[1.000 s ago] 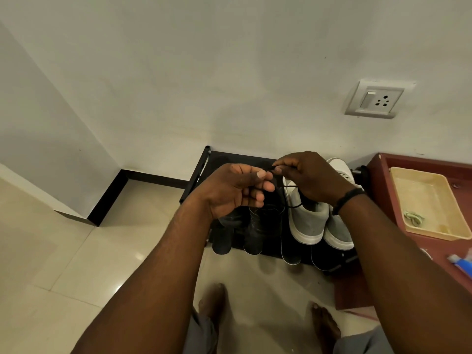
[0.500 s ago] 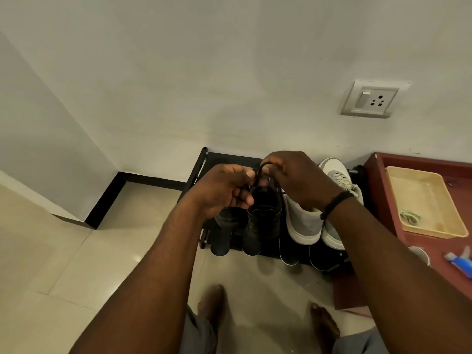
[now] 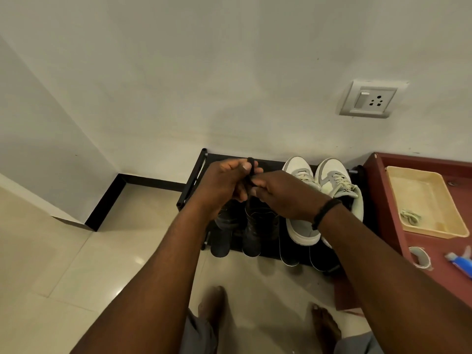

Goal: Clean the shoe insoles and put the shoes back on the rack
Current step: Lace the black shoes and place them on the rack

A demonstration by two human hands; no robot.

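Wall (image 3: 229, 72): smooth, matt, off-white plaster, meeting a black skirting strip at the floor.
Floor (image 3: 76, 264): glossy cream tiles with thin joints; my bare feet stood on them below the rack.
Red cabinet (image 3: 383, 200): flat maroon top with a raised lip, just right of the rack.
Shoe rack (image 3: 194, 180): black metal tubes, low and rectangular, set against the wall.
Yellow tray (image 3: 457, 226): shallow rectangular plastic, lying on the cabinet top near its back edge, with a small crumpled scrap inside.
Grey sneakers (image 3: 301, 226): a pale pair, smooth uppers and thick white soles, laced, standing side by side at the right end of the rack's top tier, toes to the wall.
Dark boots (image 3: 255, 226): two black, dull leather-like boots at the left end of the rack, under my hands.
Socket (image 3: 367, 100): white square plastic plate with a switch, on the wall above the sneakers.
My left hand (image 3: 224, 185): fingers curled, thumb pinching the black lace.
My right hand (image 3: 283, 195): curled too, gripping the same lace lower down; a black beaded band sat on the wrist.
Tape roll (image 3: 420, 256): small pale ring at the cabinet's front edge.
Blue tube (image 3: 459, 261): glossy, lying beside the roll.
Black lace (image 3: 250, 169): thin, flat cord, held upright between both hands above the boots.
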